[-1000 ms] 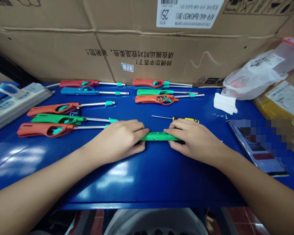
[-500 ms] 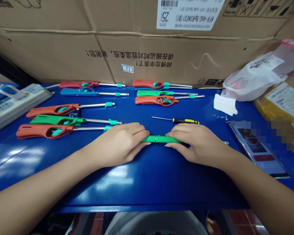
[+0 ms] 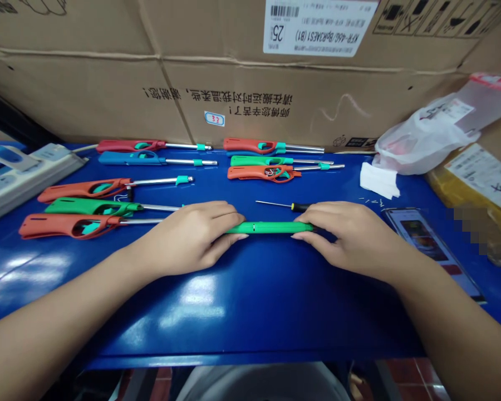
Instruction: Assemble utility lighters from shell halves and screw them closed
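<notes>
A green long-nosed lighter [image 3: 269, 227] lies level between my two hands above the blue table, its narrow edge facing me. My left hand [image 3: 196, 236] is closed around its left end, thumb below and fingers on top. At the dark right end, my right hand [image 3: 344, 236] pinches it the same way. The fingers hide both ends, and I cannot make out its metal tube. Just behind my right fingers lies a screwdriver [image 3: 275, 204], its yellow-and-black handle mostly covered. An orange lighter [image 3: 50, 225] and a green lighter [image 3: 70, 206] rest beyond my left hand.
More lighters, such as a blue one [image 3: 129, 158] and an orange one [image 3: 250, 146], lie in rows before a large cardboard box [image 3: 108, 94]. A power strip [image 3: 29, 172] stands left. At right are a phone [image 3: 426, 245], white paper [image 3: 379, 181] and a plastic bag [image 3: 426, 139].
Both hands have raised the green lighter slightly, away from me. My left hand has shifted left and the right slides outward, so more of the green body shows. The screwdriver handle is now mostly covered.
</notes>
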`<state>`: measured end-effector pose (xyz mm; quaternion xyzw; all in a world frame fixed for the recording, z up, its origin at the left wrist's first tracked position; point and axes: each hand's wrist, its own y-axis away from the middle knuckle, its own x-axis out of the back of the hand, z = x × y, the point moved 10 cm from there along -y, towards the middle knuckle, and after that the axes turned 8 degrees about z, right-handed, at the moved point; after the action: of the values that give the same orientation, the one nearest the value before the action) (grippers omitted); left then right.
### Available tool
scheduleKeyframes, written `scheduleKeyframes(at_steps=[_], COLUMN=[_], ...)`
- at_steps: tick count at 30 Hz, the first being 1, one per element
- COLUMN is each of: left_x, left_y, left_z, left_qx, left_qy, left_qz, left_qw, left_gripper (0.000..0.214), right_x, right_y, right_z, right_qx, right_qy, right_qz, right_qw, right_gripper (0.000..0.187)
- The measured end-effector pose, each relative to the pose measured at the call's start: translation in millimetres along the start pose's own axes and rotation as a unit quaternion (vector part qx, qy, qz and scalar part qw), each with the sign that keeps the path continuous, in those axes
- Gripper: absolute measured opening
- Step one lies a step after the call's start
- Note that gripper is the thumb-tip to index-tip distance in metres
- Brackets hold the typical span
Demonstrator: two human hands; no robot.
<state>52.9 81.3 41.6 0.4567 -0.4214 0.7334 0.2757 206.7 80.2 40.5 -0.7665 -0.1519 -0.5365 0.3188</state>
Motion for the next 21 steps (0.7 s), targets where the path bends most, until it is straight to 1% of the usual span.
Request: scheduleKeyframes(at_steps=[4,7,9,11,12,13,14,15,16,17,18,19,20,21], left_x=[-0.7,-3.0,-3.9,-5.9,-9.5,-15.1,-23.3,-32.2,-39.6,-44.1,-44.5,-41.2,-34.0,-23.2], left_y=[-0.3,-0.7,-1.8,-2.5,-1.7,0.3,3.7,7.4,10.7,12.8,13.5,13.2,11.5,8.6], left_z=[-0.2,-1.2,-4.2,-11.7,-17.2,-22.8,-27.5,-29.7,-30.7,-30.8,-31.5,-32.8,-33.8,-33.1], left_qx=[0.002,0.02,0.052,0.118,0.168,0.224,0.282,0.332,0.371,0.393,0.401,0.397,0.377,0.343], left_qy=[0.006,0.021,0.05,0.121,0.181,0.252,0.33,0.403,0.459,0.493,0.504,0.492,0.46,0.413], left_qz=[-0.002,-0.013,-0.016,-0.012,-0.01,-0.008,-0.009,-0.009,-0.005,0.002,0.016,0.034,0.056,0.081], left_qw=[1.0,0.999,0.997,0.986,0.969,0.941,0.901,0.853,0.808,0.776,0.765,0.774,0.802,0.84], left_gripper=[0.029,0.029,0.027,0.026,0.027,0.03,0.034,0.037,0.039,0.04,0.042,0.042,0.042,0.04], right_x=[-1.1,-2.1,-3.1,-4.7,-5.5,-6.3,-7.2,-8.2,-9.0,-9.9,-10.1,-9.8,-9.0,-7.8], right_y=[1.6,2.0,1.5,0.6,0.1,-0.5,-0.9,-1.2,-1.5,-1.7,-2.0,-2.4,-2.9,-3.3], right_z=[-3.3,-2.9,0.8,1.3,-1.0,-5.0,-9.8,-14.8,-19.1,-22.4,-24.2,-24.1,-22.7,-20.5], right_qx=[0.028,0.035,0.016,0.002,0.003,0.01,0.021,0.032,0.043,0.051,0.055,0.053,0.047,0.038], right_qy=[0.049,0.058,0.054,0.04,0.033,0.025,0.018,0.011,0.007,0.004,0.001,-0.004,-0.011,-0.022], right_qz=[0.012,0.023,0.02,0.014,0.013,0.014,0.015,0.017,0.019,0.02,0.022,0.023,0.025,0.026], right_qw=[0.998,0.997,0.998,0.999,0.999,1.0,1.0,0.999,0.999,0.998,0.998,0.998,0.999,0.999], right_gripper=[0.026,0.027,0.024,0.023,0.026,0.031,0.038,0.044,0.047,0.047,0.045,0.042,0.041,0.04])
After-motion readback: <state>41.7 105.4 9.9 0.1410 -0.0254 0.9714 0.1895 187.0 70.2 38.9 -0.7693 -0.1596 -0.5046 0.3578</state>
